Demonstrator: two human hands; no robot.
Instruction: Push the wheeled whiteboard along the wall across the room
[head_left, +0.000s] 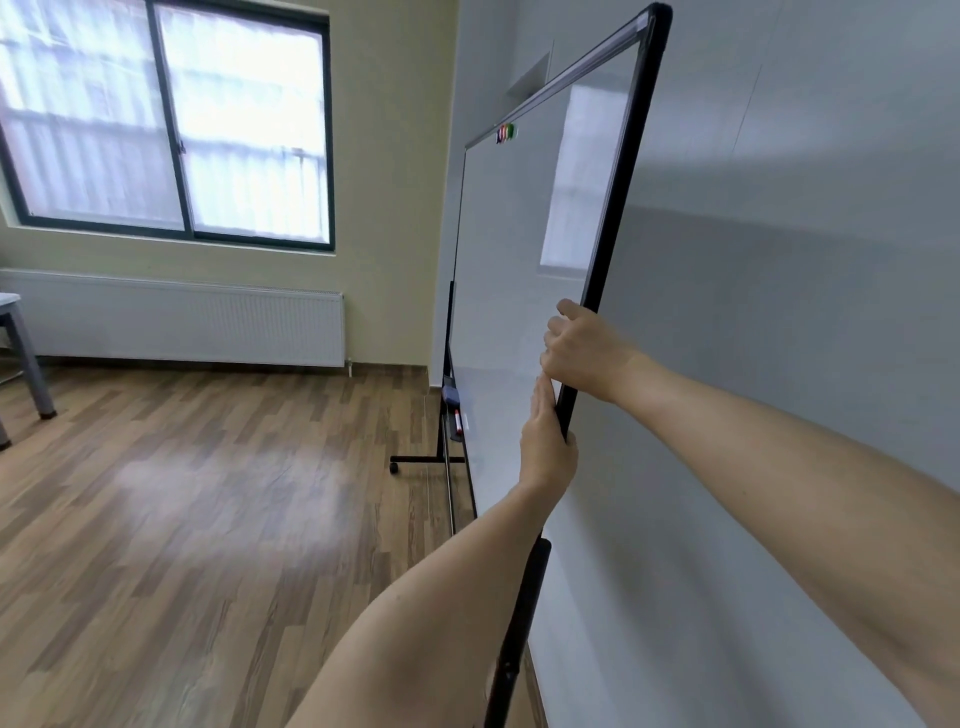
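Note:
The wheeled whiteboard stands edge-on to me, close beside the grey wall on the right. Its black frame runs from the top corner down to my hands. My right hand grips the near vertical frame edge. My left hand holds the same edge just below it, fingers flat on the board face and thumb behind. The far leg of the stand ends in a black caster on the floor. Coloured magnets cling near the board's top.
A marker and eraser lie in the tray at the board's bottom. Wood-pattern floor stretches left. A white radiator sits under the window on the far wall. A table leg stands at the far left.

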